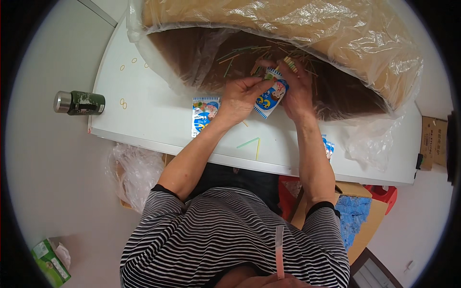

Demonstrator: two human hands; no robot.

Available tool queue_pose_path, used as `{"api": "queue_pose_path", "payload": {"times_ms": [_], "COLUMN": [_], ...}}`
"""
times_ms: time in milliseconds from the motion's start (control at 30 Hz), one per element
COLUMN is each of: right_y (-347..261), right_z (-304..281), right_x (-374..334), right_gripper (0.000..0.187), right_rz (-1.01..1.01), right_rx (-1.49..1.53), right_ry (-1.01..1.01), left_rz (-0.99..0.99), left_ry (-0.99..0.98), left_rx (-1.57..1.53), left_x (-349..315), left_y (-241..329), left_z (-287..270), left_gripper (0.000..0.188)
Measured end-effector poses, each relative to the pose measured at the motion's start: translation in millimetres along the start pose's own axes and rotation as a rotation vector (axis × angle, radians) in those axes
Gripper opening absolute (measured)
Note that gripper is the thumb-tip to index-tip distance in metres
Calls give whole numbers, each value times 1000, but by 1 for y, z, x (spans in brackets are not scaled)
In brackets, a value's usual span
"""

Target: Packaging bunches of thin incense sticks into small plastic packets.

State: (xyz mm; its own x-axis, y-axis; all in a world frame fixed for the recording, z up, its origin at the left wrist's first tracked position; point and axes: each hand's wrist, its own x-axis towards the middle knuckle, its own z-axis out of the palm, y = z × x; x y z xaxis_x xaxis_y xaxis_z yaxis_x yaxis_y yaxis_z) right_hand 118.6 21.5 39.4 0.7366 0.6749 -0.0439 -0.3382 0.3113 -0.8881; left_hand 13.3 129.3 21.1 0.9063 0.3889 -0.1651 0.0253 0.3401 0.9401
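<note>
A small blue-and-white packet (270,102) is tilted between my two hands, above the front of the plastic-lined box. My left hand (240,98) pinches the packet's upper left side between thumb and fingers. My right hand (297,91) is curled around a bundle of thin coloured sticks (290,64), their ends showing between the fingers, and lies against the packet's right edge. How far the bundle reaches into the packet is hidden. Loose sticks (230,60) lie in the box beyond my hands. A similar packet (204,113) lies flat beside my left wrist.
The large box in clear plastic (288,17) covers the far side of the white table (158,115). Another packet (328,145) shows past my right forearm. Two sticks (258,146) lie near the front edge. A green flask (86,102) and yellow rubber bands (123,103) are at left.
</note>
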Motion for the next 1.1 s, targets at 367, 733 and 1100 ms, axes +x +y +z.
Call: {"api": "queue_pose_path", "payload": {"times_ms": [367,733,1100], "right_y": [-4,11,-50], "right_z": [-26,-31,-38], "right_x": [35,9,-93], "right_gripper": [29,5,14], "right_rz": [-511,-324,-103], "right_rx": [-764,-419,-671], "right_ry": [91,126,179], "left_rz": [306,345,462], "left_ry": [67,-63,481], "left_rx": [-283,-362,607], "left_x": [61,45,-67], "left_y": [-13,-5,30], "left_z": [10,3,-42], "left_gripper": [12,19,23]}}
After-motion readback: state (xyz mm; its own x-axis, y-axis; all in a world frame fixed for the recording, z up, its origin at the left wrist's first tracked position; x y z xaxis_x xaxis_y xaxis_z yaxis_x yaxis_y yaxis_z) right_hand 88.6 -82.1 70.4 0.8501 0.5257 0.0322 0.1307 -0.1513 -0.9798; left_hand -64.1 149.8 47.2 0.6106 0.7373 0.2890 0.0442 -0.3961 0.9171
